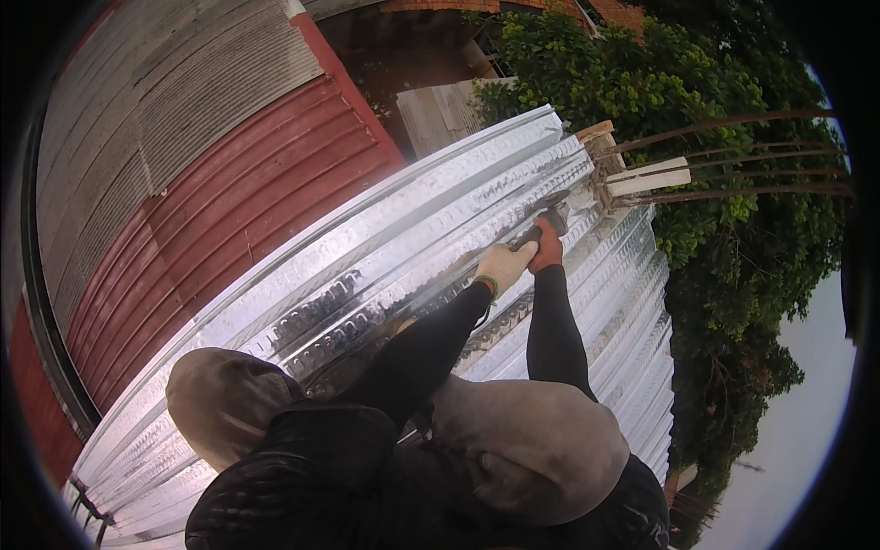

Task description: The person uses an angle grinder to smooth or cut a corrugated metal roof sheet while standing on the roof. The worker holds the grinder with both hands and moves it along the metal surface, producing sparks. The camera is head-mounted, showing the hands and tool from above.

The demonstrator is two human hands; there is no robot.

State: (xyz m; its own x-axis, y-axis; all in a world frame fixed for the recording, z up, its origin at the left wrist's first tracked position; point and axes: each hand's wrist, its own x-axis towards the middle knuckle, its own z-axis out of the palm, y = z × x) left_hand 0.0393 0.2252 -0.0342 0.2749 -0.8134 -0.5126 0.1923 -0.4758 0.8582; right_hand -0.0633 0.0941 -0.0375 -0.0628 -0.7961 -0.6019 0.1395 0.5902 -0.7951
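Both arms, in black sleeves, reach forward over silvery ribbed metal decking (pixel 403 261). My left hand (pixel 504 264), pale-gloved with a green and orange band at the wrist, is closed round the rear of a dark power tool that looks like an angle grinder (pixel 525 240). Farther forward, my right hand (pixel 548 246), reddish-orange, grips the same tool near its head. At the tool's front a flat disc (pixel 552 199) lies close over the decking ribs; I cannot tell whether it touches. The hands partly hide the tool's body.
My bent knees (pixel 527 449) rest close to the decking. Ahead on the right are a rough concrete block (pixel 600 165), a white strip (pixel 651 177) and several rusty bars (pixel 761 194). Red roofing sheets (pixel 229 211) slope at left; leafy trees (pixel 632 87) stand at right.
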